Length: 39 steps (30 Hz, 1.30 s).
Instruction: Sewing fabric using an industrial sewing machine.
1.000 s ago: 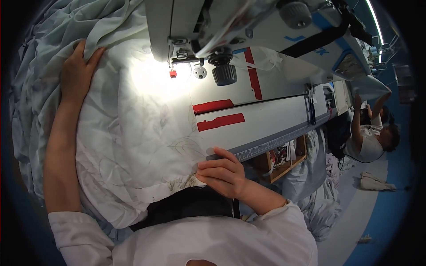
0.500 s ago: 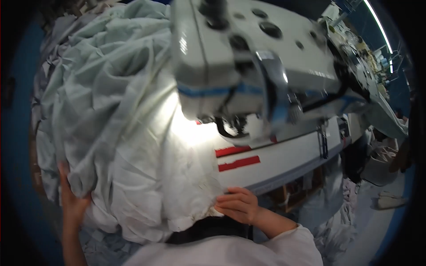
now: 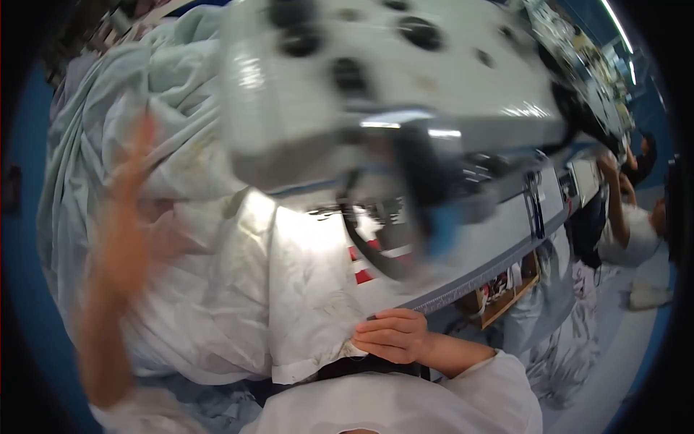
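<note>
A large heap of pale white-green fabric (image 3: pixel 210 325) covers the left side of the sewing machine table and hangs toward my lap. My right hand (image 3: pixel 394 336) has its fingers pressed together on the near right corner of this cloth, by the table's front edge. Over the left part of the heap is my left hand (image 3: pixel 126 239), smeared by motion, so its fingers and any contact with the cloth are unclear. The white sewing machine (image 3: pixel 405 79) stands just beyond, blurred, its lamp shining on the cloth beside the needle area.
A ruler strip (image 3: pixel 463 286) runs along the table's front edge, with red tape (image 3: pixel 363 276) on the tabletop. Below hangs an open wooden drawer (image 3: pixel 512 293) with small items. More cloth (image 3: pixel 571 325) lies at the right, where another person (image 3: pixel 629 235) sits.
My left hand has moved up and away from me over the heap. My right hand stays at the cloth's corner. The view has shifted, and another person shows at the right.
</note>
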Available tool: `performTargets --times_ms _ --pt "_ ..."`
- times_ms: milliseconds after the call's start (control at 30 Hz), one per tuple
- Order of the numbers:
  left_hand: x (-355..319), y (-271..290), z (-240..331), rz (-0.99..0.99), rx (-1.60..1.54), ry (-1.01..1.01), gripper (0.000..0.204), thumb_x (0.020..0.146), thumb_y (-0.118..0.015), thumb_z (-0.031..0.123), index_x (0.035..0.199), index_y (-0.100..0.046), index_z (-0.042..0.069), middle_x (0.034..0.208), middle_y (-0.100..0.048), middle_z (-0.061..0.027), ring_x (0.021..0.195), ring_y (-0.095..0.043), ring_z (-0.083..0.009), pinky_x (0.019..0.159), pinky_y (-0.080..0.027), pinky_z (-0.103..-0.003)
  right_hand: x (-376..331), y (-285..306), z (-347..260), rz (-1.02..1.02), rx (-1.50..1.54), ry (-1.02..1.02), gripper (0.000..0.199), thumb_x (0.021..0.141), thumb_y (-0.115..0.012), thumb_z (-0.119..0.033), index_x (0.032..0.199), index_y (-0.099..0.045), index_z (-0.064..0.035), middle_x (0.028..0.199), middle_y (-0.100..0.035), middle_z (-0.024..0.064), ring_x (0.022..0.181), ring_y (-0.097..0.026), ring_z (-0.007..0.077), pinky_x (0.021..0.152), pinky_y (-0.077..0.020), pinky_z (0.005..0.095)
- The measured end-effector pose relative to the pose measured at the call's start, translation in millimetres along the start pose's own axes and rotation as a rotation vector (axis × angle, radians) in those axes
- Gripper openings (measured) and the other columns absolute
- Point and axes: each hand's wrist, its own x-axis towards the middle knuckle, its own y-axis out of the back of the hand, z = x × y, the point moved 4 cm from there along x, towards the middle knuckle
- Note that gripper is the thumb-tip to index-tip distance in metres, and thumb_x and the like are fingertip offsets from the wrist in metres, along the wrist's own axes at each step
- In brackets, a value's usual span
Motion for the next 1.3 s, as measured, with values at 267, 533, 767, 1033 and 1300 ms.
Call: performTargets --times_ms 267,533,767,1033,1300 --pt "-110 -52 -103 -0.163 0.284 0.145 0.054 0.096 -0.039 0.019 0.144 -0.023 0.000 0.151 -0.022 -0.0140 0.140 -0.018 -0.0255 0.113 -0.012 -0.036 -1 -23 -5 0.167 0.179 0.144 0.010 0.067 -0.060 -0.011 0.067 -0.051 -0.0063 0.084 -0.055 0.0064 0.077 -0.054 0.0214 0.077 -0.0467 0.0320" --pt "-98 -133 158 -0.386 0.089 -0.207 0.067 0.093 -0.039 0.046 0.142 -0.028 0.000 0.149 -0.024 -0.0181 0.139 -0.018 -0.0342 0.112 -0.012 -0.047 -20 -18 -7 0.273 0.190 0.044 0.010 0.080 -0.060 -0.011 0.078 -0.056 -0.0025 0.086 -0.057 0.0070 0.085 -0.057 0.0244 0.083 -0.0476 0.0355" --pt "-119 -146 142 -0.454 0.328 -0.357 0.080 0.090 -0.025 0.064 0.142 -0.029 0.003 0.149 -0.024 -0.0185 0.139 -0.018 -0.0358 0.112 -0.012 -0.050 -28 127 -58 0.209 1.737 0.255 0.039 0.095 -0.050 -0.030 0.114 -0.059 0.0032 0.115 -0.057 0.0191 0.100 -0.056 0.0322 0.080 -0.0471 0.0366" --pt "-128 -142 136 -0.416 0.426 -0.291 0.076 0.091 -0.024 0.064 0.142 -0.030 0.008 0.149 -0.026 -0.0148 0.139 -0.018 -0.0331 0.112 -0.013 -0.049 -201 115 108 0.566 0.573 -1.134 0.022 0.091 -0.056 -0.021 0.080 -0.063 -0.0036 0.074 -0.063 0.0069 0.068 -0.061 0.0179 0.062 -0.0480 0.0293" --pt "-126 -146 137 -0.407 0.478 -0.279 0.073 0.092 -0.025 0.061 0.142 -0.030 0.008 0.148 -0.027 -0.0140 0.139 -0.020 -0.0321 0.112 -0.013 -0.050 -357 97 246 0.151 -0.523 -1.636 0.030 0.079 -0.065 -0.032 0.086 -0.066 -0.0031 0.080 -0.065 0.0152 0.078 -0.065 0.0302 0.067 -0.0510 0.0397"
